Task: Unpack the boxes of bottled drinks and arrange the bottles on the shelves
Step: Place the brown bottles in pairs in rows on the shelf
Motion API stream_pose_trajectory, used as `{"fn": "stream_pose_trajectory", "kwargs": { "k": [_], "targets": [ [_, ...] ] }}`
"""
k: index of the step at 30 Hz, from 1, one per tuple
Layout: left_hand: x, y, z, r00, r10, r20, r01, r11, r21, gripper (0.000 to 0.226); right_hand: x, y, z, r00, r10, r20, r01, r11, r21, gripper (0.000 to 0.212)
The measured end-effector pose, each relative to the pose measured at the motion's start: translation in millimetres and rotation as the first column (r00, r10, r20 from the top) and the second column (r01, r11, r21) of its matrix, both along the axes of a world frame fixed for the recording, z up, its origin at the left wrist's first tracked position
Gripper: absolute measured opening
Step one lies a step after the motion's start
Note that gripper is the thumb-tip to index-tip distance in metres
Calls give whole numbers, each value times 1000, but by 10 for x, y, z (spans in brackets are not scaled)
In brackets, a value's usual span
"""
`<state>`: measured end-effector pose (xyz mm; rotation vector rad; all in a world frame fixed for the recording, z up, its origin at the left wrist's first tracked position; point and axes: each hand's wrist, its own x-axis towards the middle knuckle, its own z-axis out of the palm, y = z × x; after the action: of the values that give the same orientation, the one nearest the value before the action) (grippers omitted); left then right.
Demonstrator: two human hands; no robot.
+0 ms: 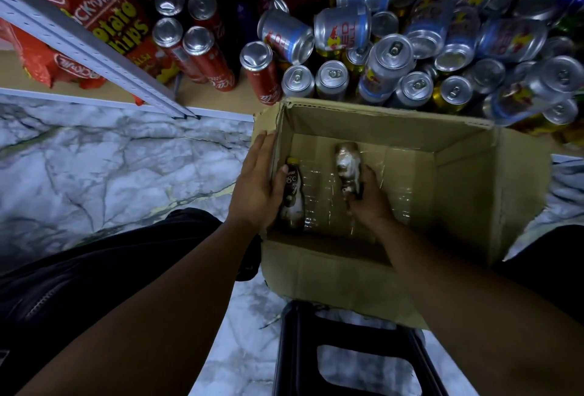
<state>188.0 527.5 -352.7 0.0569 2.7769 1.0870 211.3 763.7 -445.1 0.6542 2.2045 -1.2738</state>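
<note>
Cardboard box point(347, 117), open top, 2 bottles inside: R hand point(370, 201) grips blurred bottle point(346, 163); L hand point(257, 184), fingers straight, flat on left wall beside yellow-capped bottle point(293, 203).

- "JACK 'n JILL" is printed in white on a red chip bag point(117, 16). "Potato Chips" is set below it in yellow-green letters, with part of "SALSA" lower down.
- The same brand name is seen upside down on a lower bag point(74, 70).
- The white Coca-Cola script is carried on a slim red can point(264, 79).
- "RED BULL" can be read on a toppled silver-blue can point(343, 29).
- "8C" is shown on the dark label of a yellow-capped bottle point(292, 196).
- On a second bottle point(347, 168), the label is too blurred to be read.
</note>
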Motion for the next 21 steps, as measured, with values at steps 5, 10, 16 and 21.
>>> {"fn": "stream_pose_trajectory", "kwargs": {
  "k": [5, 10, 16, 21],
  "targets": [
    [0, -1, -6, 1000, 8, -5, -8, 1000, 2, 62, 49, 210, 50, 999, -31, 41, 30, 999, 35, 73],
    [2, 11, -1, 1000, 13, -5, -13, 1000, 2, 62, 38, 176, 51, 1000, -19, 22, 17, 997, 79, 78],
    [-3, 7, -4, 1000, 15, 6, -15, 1000, 8, 62, -76, 31, 207, 990, 26, -139, 14, 960, 281, 69],
    [-2, 2, -2, 1000, 8, 3, -8, 1000, 14, 61, -146, -312, 254, 956, 82, -282, -19, 976, 218, 52]
  ]
}}
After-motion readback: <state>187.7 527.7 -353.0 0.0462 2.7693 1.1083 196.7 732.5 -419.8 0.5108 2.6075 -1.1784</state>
